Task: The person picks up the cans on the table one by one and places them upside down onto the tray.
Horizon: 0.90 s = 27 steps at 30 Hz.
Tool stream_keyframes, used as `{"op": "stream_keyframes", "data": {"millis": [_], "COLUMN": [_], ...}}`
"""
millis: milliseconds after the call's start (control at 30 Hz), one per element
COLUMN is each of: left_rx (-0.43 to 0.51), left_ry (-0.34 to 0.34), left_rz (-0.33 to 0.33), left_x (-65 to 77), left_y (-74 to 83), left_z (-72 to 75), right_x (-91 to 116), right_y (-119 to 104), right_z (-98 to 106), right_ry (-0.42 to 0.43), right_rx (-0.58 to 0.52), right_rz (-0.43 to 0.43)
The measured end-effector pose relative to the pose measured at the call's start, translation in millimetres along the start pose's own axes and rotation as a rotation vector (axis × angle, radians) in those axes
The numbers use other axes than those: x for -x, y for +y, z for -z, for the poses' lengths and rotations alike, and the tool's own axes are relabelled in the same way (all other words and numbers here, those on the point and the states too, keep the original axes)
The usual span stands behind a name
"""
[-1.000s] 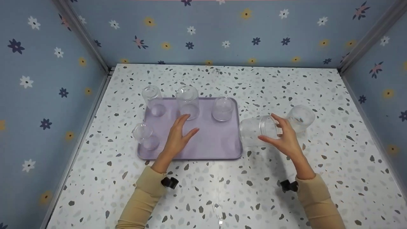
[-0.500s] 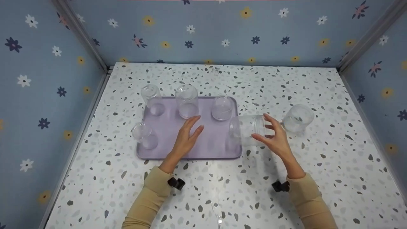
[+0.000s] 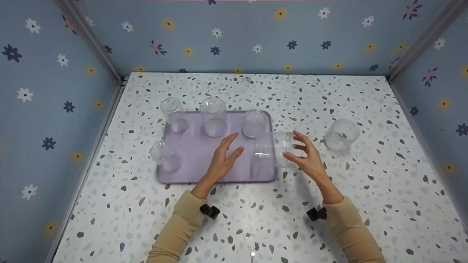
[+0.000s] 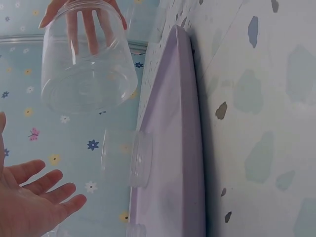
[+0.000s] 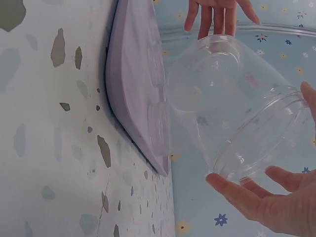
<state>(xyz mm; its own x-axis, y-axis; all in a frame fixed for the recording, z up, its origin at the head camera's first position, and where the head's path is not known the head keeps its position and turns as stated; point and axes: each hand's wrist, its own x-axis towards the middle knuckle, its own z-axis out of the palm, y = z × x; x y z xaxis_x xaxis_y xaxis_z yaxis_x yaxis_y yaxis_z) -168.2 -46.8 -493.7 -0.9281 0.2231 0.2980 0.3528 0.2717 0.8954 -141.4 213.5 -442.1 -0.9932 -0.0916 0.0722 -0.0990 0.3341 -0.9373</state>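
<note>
My right hand (image 3: 309, 160) grips a wide clear plastic jar (image 3: 270, 149) by its threaded mouth end, thumb on the near side and fingers on the far side. The jar lies sideways in the air, its round base pointing left over the right part of the lilac tray (image 3: 193, 155). Palm towards the jar, my left hand (image 3: 221, 160) hovers above the middle of the tray with fingers spread and nothing in them. In the right wrist view, the left hand's fingers (image 5: 217, 19) show behind the jar's base. A smaller clear jar (image 4: 140, 158) stands neck down on the tray.
Along the tray's back stand a slim clear jar (image 3: 172, 109), a taller one (image 3: 213, 113) and a short one (image 3: 253, 122). A small jar (image 3: 162, 153) stands at the left. Another clear jar (image 3: 342, 135) is on the speckled table (image 3: 310, 98), right of the tray. Flowered walls enclose the table.
My right hand has carried the wide jar left, from beside the tray to over its right edge. My left hand has moved right, towards the jar.
</note>
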Motion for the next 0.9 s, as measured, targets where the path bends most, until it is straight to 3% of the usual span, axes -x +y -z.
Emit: {"op": "stream_keyframes", "data": {"millis": [167, 400, 667, 900], "left_rx": [0.04, 0.193, 0.215, 0.282], "left_ry": [-0.037, -0.104, -0.174, -0.203], "left_rz": [0.02, 0.041, 0.085, 0.094], "left_x": [0.3, 5.1, 5.3, 6.1], "left_y": [5.7, 32.0, 6.2, 12.4], "left_z": [-3.0, 0.2, -9.7, -9.7], "right_x": [-3, -8, -5, -3], "right_y": [11, 29, 27, 28], "right_z": [-5, -15, -27, -32], "right_ry": [-0.017, -0.074, -0.114, -0.155], "right_rx": [-0.06, -0.252, -0.378, -0.456], "right_rz": [-0.008, -0.044, -0.1, -0.113]}}
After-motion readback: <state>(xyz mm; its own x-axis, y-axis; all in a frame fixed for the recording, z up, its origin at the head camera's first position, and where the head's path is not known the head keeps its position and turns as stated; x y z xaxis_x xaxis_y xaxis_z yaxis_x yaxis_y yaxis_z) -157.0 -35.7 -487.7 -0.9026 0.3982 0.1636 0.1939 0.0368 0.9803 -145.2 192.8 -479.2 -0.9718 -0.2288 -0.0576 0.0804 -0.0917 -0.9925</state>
